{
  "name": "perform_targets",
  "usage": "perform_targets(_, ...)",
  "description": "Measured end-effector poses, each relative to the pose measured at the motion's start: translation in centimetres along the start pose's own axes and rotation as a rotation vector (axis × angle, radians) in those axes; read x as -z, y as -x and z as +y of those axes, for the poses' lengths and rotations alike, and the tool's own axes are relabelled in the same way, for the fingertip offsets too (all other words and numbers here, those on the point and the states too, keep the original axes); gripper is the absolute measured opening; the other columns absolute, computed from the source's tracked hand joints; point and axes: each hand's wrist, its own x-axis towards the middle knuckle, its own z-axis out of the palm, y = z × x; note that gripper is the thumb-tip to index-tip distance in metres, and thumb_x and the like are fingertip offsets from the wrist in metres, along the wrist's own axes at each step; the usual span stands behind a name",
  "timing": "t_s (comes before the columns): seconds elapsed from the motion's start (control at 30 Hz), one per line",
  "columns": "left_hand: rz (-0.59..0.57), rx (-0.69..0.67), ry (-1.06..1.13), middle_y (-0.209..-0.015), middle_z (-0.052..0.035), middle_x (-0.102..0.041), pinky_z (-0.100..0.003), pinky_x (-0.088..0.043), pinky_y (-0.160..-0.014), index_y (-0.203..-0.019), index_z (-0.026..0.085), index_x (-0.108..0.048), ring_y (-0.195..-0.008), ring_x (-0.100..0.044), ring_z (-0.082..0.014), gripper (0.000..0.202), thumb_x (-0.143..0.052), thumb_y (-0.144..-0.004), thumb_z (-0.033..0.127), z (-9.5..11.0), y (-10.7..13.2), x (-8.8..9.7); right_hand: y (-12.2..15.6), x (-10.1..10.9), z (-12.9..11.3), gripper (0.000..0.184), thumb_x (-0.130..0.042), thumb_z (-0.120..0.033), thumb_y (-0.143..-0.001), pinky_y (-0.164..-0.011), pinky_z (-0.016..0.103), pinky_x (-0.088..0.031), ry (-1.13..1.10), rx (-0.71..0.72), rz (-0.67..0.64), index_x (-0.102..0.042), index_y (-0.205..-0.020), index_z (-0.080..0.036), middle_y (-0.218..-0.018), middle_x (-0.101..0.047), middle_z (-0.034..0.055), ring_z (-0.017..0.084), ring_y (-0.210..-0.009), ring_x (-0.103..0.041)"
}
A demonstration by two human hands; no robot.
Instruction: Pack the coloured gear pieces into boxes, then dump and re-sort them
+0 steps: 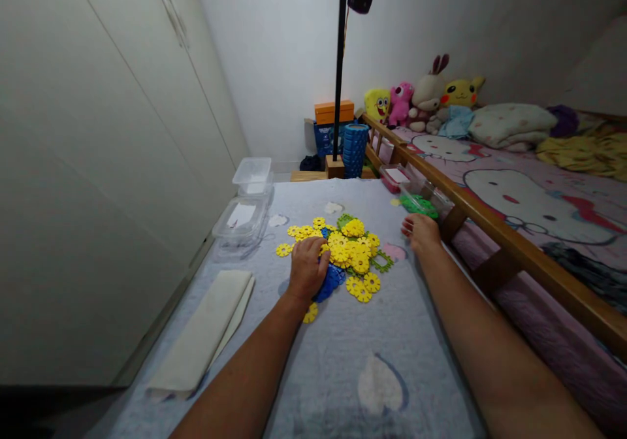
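A pile of flat yellow flower-shaped plastic pieces (350,249) lies on a light blue blanket (343,347), with a few blue pieces (329,282) and green pieces (382,262) among them. My left hand (307,268) rests palm down on the left side of the pile, fingers curled over yellow and blue pieces. My right hand (421,233) lies to the right of the pile near a clear box of green pieces (418,202), fingers curled; what it holds, if anything, is hidden.
Clear plastic containers (247,213) stand at the blanket's left edge beside a white wardrobe (98,164). A folded white cloth (206,328) lies lower left. A wooden bed rail (490,230) runs along the right. A black pole (339,66) rises behind.
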Motion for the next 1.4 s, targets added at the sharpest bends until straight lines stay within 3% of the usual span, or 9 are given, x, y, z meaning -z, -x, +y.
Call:
perform_targets(0.23, 0.023, -0.022, 0.038, -0.118, -0.0113, -0.070, -0.047, -0.042, -0.110, -0.114, 0.019, -0.066, -0.117, -0.061, -0.0267, 0.024, -0.056, -0.093, 0.025, 0.0, 0.2, -0.1, -4.4, 0.0, -2.3, 0.021, -0.053, -0.017, -0.091, -0.052, 0.018, -0.047, -0.078, -0.124, 0.218, -0.042, -0.074, -0.024, -0.056, -0.043, -0.0087, 0.007, -0.050, -0.046)
perform_targets(0.53, 0.004, -0.031, 0.034, -0.116, -0.0121, -0.071, -0.048, -0.044, -0.107, -0.114, 0.018, -0.066, -0.114, -0.062, -0.0275, 0.025, -0.058, -0.090, 0.023, -0.3, 0.3, -0.5, -5.1, 0.0, -3.4, 0.023, -0.053, -0.006, -0.085, -0.044, 0.013, -0.043, -0.172, -0.237, 0.222, -0.044, -0.071, -0.022, -0.053, -0.045, -0.0086, 0.006, -0.044, -0.045)
perform_targets(0.67, 0.006, -0.027, 0.038, -0.114, -0.0115, -0.072, -0.048, -0.044, -0.106, -0.113, 0.019, -0.067, -0.112, -0.063, -0.0272, 0.025, -0.057, -0.090, 0.022, -0.3, 0.3, -0.6, -2.9, 0.0, -2.6, 0.023, -0.054, -0.005, -0.086, -0.042, 0.012, -0.044, -0.206, -0.246, 0.138, -0.045, -0.071, -0.021, -0.051, -0.045, -0.0088, 0.005, -0.042, -0.045)
perform_targets(0.87, 0.015, -0.041, 0.026, -0.112, -0.0109, -0.072, -0.047, -0.046, -0.104, -0.112, 0.020, -0.067, -0.110, -0.063, -0.0270, 0.024, -0.057, -0.090, 0.022, -0.3, 0.4, -0.6, 3.1, 0.8, 0.4, 0.022, -0.061, -0.010, -0.088, -0.047, 0.016, -0.053, -0.261, -0.271, -0.026, -0.052, -0.072, -0.021, -0.053, -0.054, -0.0061, 0.007, -0.045, -0.053)
perform_targets(1.07, 0.025, -0.054, 0.037, -0.111, -0.0106, -0.072, -0.047, -0.045, -0.106, -0.112, 0.020, -0.067, -0.111, -0.063, -0.0266, 0.024, -0.057, -0.090, 0.021, 0.0, 0.3, -0.3, 8.6, 3.4, 2.6, 0.018, -0.067, -0.016, -0.088, -0.054, 0.021, -0.058, -0.213, -0.293, -0.360, -0.057, -0.074, -0.021, -0.061, -0.066, -0.0007, 0.011, -0.052, -0.063)
perform_targets(1.17, 0.047, -0.054, 0.050, -0.112, -0.0098, -0.072, -0.048, -0.045, -0.107, -0.111, 0.020, -0.067, -0.111, -0.063, -0.0261, 0.024, -0.057, -0.090, 0.021, 0.2, 0.3, 0.0, 10.2, 5.1, 1.8, 0.017, -0.070, -0.027, -0.086, -0.043, 0.020, -0.048, 0.005, -0.310, -0.557, -0.060, -0.074, -0.019, -0.064, -0.068, 0.0032, 0.011, -0.047, -0.058)
perform_targets(1.27, 0.084, -0.056, 0.070, -0.119, -0.0104, -0.070, -0.048, -0.045, -0.109, -0.111, 0.021, -0.067, -0.118, -0.061, -0.0266, 0.024, -0.057, -0.090, 0.021, 0.9, 0.3, 0.3, 9.8, 5.8, -0.2, 0.020, -0.071, -0.033, -0.081, -0.041, 0.021, -0.036, 0.277, -0.002, -0.575, -0.062, -0.071, -0.018, -0.062, -0.066, 0.0023, 0.011, -0.046, -0.051)
perform_targets(1.33, 0.090, -0.068, 0.092, -0.125, -0.0114, -0.068, -0.048, -0.043, -0.112, -0.113, 0.020, -0.067, -0.122, -0.058, -0.0273, 0.024, -0.058, -0.090, 0.021, 1.9, 0.3, 0.5, 8.3, 5.7, -1.6, 0.014, -0.073, -0.029, -0.074, -0.051, 0.023, -0.040, 0.431, 0.359, -0.345, -0.064, -0.070, -0.019, -0.064, -0.065, 0.0021, 0.014, -0.058, -0.055)
perform_targets(1.4, 0.061, -0.083, 0.134, -0.128, -0.0121, -0.066, -0.050, -0.043, -0.112, -0.114, 0.020, -0.067, -0.124, -0.057, -0.0278, 0.025, -0.059, -0.090, 0.022, 3.2, 0.4, 0.6, 6.2, 5.3, -2.5, 0.010, -0.074, -0.024, -0.068, -0.067, 0.028, -0.047, 0.549, 0.604, -0.103, -0.065, -0.071, -0.020, -0.078, -0.068, 0.0056, 0.020, -0.080, -0.059)
